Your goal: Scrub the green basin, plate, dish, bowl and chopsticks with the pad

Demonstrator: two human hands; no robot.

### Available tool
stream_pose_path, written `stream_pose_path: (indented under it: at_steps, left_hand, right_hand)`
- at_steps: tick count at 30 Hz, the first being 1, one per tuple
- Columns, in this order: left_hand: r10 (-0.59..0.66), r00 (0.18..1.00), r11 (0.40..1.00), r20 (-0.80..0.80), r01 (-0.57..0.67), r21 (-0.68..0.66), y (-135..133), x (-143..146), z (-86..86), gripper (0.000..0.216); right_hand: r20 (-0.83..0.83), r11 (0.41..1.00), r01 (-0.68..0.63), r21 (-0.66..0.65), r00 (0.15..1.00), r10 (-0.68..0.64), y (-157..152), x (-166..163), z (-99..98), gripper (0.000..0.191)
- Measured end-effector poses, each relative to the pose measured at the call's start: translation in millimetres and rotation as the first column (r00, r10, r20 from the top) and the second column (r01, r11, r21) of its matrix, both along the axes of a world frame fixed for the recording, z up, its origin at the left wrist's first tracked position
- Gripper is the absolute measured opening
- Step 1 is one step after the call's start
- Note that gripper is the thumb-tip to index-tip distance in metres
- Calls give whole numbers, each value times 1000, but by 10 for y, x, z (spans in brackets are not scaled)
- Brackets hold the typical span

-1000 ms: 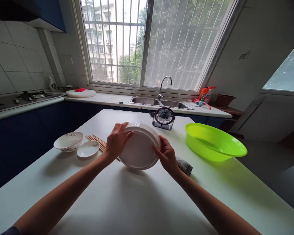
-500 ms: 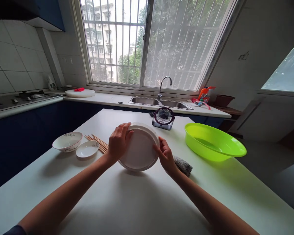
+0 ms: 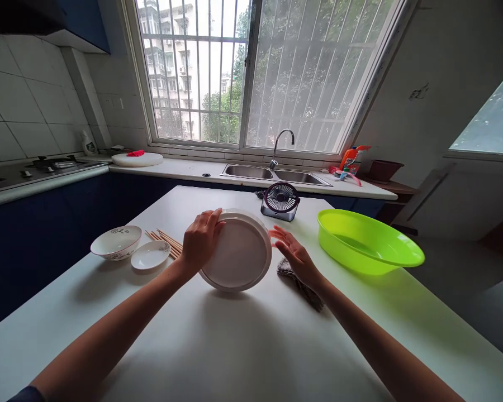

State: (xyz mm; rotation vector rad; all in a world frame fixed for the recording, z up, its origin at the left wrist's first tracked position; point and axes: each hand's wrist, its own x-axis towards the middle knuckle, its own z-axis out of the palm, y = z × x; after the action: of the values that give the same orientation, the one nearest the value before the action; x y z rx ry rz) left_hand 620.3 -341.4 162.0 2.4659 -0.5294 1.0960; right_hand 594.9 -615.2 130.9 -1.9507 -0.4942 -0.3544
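Observation:
A round white plate (image 3: pixel 241 254) is held up on edge over the white table, its flat side facing me. My left hand (image 3: pixel 202 237) grips its upper left rim, thumb on the near face and fingers behind. Just off the plate's right edge, my right hand (image 3: pixel 295 254) has its fingers apart and holds nothing. Beneath and beside that hand lies a crumpled grey cloth (image 3: pixel 305 293), partly hidden by it. Left of the plate are several wooden chopsticks (image 3: pixel 170 241), a small white dish (image 3: pixel 151 255) and a floral bowl (image 3: pixel 116 243).
A bright green basin (image 3: pixel 369 245) stands on the table (image 3: pixel 235 346) at the right. A small dark fan (image 3: pixel 280 200) is near its far edge. Behind are a double sink (image 3: pixel 251 172) with a tap, spray bottles (image 3: pixel 350 159), and a round white board (image 3: pixel 137 160) with a red cloth.
My right hand has let go of the plate's right rim and moved slightly right, its fingers opening. More of the grey cloth shows. My left hand still holds the plate, nearly in place.

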Motion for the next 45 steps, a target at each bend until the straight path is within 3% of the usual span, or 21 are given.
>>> stream_pose_path:
  at_steps: [2,5,9,11,13,17,21,24,30,34,38,45]
  left_hand:
    - [14,1000,1000,1,-14,9,11,19,4,37]
    - [34,999,999,7,-34,27,22,51,4,37]
    - [49,999,998,11,-50,49,33,90,3,37]
    - [55,998,997,5,-55,58,44,102,10,37]
    - [56,998,996,-7,-56,66,61,110,23,37]
    - [39,998,997,-44,-36,64,99,119,61,36]
    - [-12,996,1000,-89,11,-4,129,135,96,32]
    - [-74,992,995,-101,67,-70,150,141,121,30]
    - [-157,983,978,-100,141,-151,156,92,183,31]
    - [-178,981,973,-80,163,-165,162,72,204,30]
    - [-198,977,961,-73,179,-209,197,99,196,32]
    - [-192,959,941,-208,119,-318,237,93,203,42]
  right_hand:
    - [52,985,40,-167,998,-31,-172,-12,-6,49]
    - [158,895,100,-435,987,-34,-390,-88,-88,42]
    - [204,775,140,-616,979,-14,-562,-197,-290,46]
    - [176,745,117,-656,984,1,-608,-222,-379,49]
    - [131,753,80,-653,991,8,-633,-227,-432,46]
    - [75,838,22,-546,997,23,-600,-212,-396,40]
    - [118,932,0,-363,992,46,-427,-188,-165,38]
    - [240,964,15,-264,969,51,-217,-135,92,33]
    - [551,956,98,-278,831,75,276,140,598,36]
    - [674,921,106,-375,714,192,591,371,803,34]
    - [647,892,41,-450,703,294,785,509,844,31]
    - [621,924,-55,-377,725,297,817,596,732,32]
